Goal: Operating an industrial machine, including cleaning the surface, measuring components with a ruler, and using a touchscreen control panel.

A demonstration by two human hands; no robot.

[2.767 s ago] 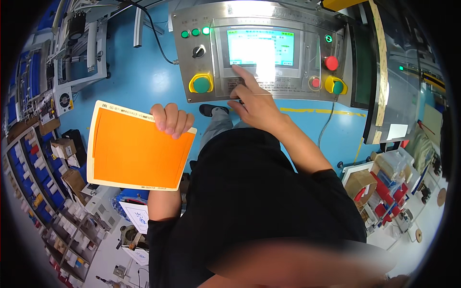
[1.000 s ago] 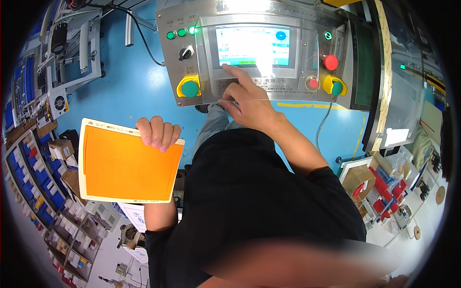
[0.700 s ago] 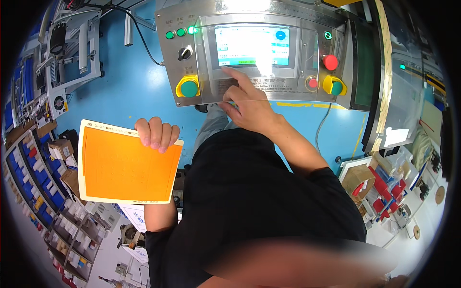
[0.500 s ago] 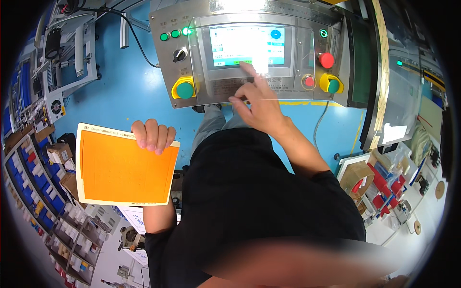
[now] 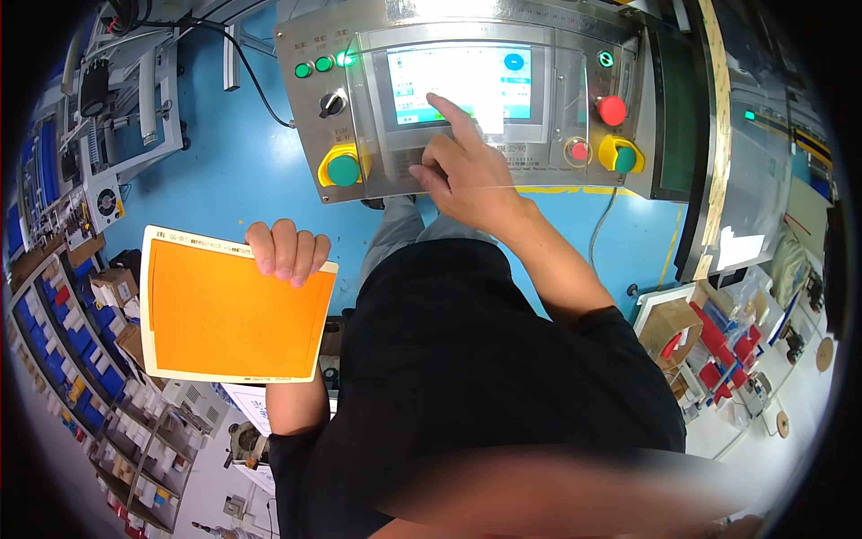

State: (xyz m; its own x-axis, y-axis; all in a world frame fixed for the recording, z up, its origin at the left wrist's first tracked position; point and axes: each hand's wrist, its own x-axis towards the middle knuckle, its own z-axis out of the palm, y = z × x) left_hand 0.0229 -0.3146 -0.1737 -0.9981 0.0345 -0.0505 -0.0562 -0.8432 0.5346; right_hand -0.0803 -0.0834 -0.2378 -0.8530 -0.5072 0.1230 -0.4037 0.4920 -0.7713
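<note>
My left hand point(image 5: 289, 252) grips the top right edge of a flat orange panel with a cream border point(image 5: 235, 314). Its fingers fold over the front, and the thumb is hidden behind. Above and to the right, my right hand point(image 5: 471, 171) is over a metal control panel point(image 5: 395, 162). The index finger stretches out onto the lit touchscreen point(image 5: 422, 76), left of its middle; whether it presses the glass I cannot tell. The thumb is held apart, the other fingers are curled, and nothing is in that hand.
Green buttons point(image 5: 343, 171) in yellow guards flank the screen, with a red mushroom button point(image 5: 611, 110) at the right. Shelves of bins point(image 5: 63, 332) stand at the left. A box point(image 5: 669, 332) and red parts are at the right. A dark cable point(image 5: 242, 67) hangs beside the control panel.
My right hand has shifted left, and its index fingertip has moved up and left, from the screen's lower edge further onto it. The left hand holds the orange panel almost unmoved.
</note>
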